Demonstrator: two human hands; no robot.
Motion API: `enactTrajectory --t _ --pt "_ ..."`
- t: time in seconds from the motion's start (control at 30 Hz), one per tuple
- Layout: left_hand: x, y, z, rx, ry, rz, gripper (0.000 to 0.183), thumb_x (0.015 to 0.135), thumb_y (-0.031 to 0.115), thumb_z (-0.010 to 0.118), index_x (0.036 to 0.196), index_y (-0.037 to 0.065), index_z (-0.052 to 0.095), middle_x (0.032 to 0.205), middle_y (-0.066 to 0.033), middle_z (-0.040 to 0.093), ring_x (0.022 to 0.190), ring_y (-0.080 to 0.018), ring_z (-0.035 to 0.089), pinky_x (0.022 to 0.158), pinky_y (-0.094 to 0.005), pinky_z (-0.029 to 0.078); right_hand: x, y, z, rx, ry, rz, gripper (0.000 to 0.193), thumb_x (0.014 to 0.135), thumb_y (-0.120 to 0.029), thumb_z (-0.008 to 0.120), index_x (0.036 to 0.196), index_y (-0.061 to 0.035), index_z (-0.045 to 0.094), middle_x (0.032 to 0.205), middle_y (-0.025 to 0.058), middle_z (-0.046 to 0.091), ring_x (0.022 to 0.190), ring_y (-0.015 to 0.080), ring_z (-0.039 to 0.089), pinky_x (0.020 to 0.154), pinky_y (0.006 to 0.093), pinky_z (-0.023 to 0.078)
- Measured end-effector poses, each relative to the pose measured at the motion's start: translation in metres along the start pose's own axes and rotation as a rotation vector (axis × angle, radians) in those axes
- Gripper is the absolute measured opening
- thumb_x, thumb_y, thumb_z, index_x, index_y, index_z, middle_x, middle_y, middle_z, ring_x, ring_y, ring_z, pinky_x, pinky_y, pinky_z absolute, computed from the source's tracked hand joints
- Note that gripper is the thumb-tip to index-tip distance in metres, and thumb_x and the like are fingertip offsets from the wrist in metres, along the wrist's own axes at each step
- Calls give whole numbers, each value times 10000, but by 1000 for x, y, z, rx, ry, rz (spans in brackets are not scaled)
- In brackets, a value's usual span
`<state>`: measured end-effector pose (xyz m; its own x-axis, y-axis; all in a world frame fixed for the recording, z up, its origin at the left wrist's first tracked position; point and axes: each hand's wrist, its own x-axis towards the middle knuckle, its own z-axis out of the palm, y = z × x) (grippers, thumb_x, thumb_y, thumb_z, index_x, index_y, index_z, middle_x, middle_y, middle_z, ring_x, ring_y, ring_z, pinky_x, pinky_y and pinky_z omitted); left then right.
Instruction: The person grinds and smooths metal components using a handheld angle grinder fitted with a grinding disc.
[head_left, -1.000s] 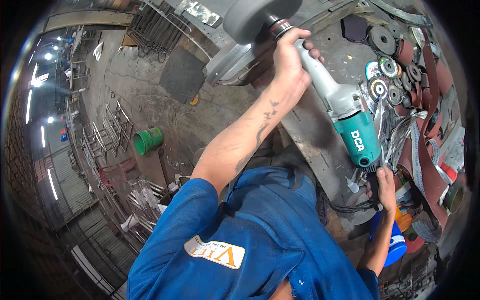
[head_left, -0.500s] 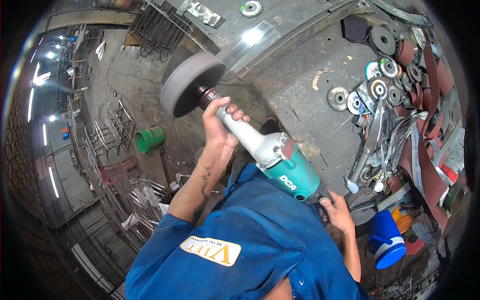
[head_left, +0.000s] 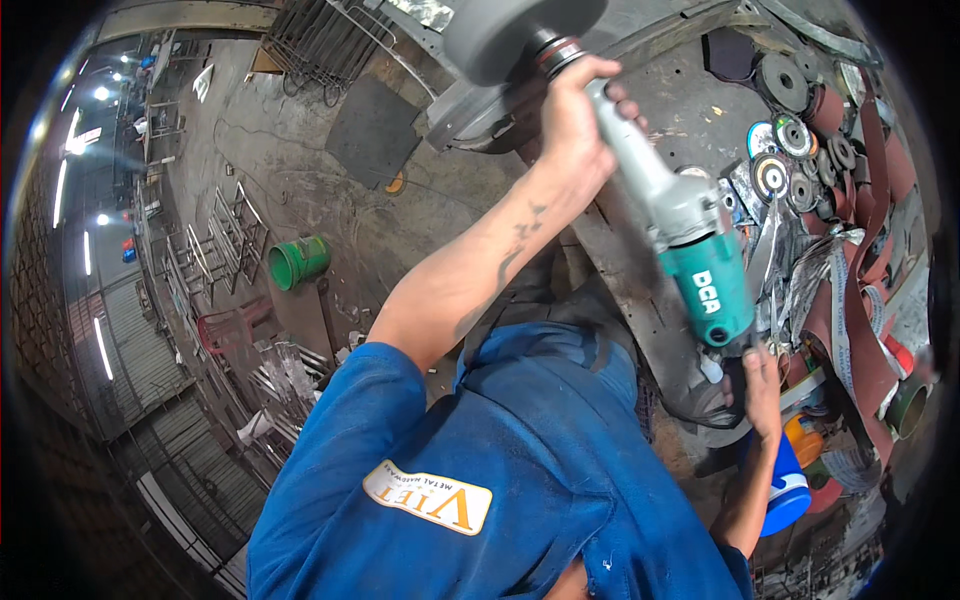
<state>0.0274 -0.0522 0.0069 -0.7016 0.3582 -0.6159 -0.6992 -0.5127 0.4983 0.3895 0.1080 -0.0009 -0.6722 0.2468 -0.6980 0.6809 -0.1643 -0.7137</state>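
Note:
I hold a teal and grey straight grinder [head_left: 705,285] across the front of me, tilted with its wheel end up and to the left. My left hand [head_left: 580,125] is closed around the grey neck, just below the wheel. A wide, thick grey wheel [head_left: 490,45] sits on the spindle and runs past the top edge of the picture. At the tool's dark rear end my right hand [head_left: 760,395] is closed, its fingers partly hidden behind the tool. The metal workbench [head_left: 630,260] lies beneath the grinder.
Several grinding discs [head_left: 770,175] and brown abrasive belts [head_left: 865,190] lie heaped on the right. A blue bucket [head_left: 787,490] stands by my right forearm. On the left floor are a green bucket [head_left: 298,262] and metal frames [head_left: 215,240]; black bars [head_left: 320,45] stand far off.
Both hands have carried the grinder to the right, and its wheel has also gone up toward the far edge of the bench. My left arm is stretched out further.

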Motion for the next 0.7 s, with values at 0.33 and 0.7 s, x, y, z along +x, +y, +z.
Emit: enactTrajectory --t 0.33,0.7 --pt "-96 53 -116 -21 306 40 167 779 168 648 871 101 525 609 8 455 532 -152 466 599 -386 446 -32 19 85 -122 -271 178 595 947 -277 656 1365 106 476 614 30 559 474 99 510 459 273 430" --pt "4 2 -2 -25 -22 16 237 746 161 677 871 109 482 632 -17 492 535 -181 510 576 -414 477 2 -8 -5 34 1 66 481 991 -430 557 1200 3 582 692 23 561 510 88 521 443 241 427"
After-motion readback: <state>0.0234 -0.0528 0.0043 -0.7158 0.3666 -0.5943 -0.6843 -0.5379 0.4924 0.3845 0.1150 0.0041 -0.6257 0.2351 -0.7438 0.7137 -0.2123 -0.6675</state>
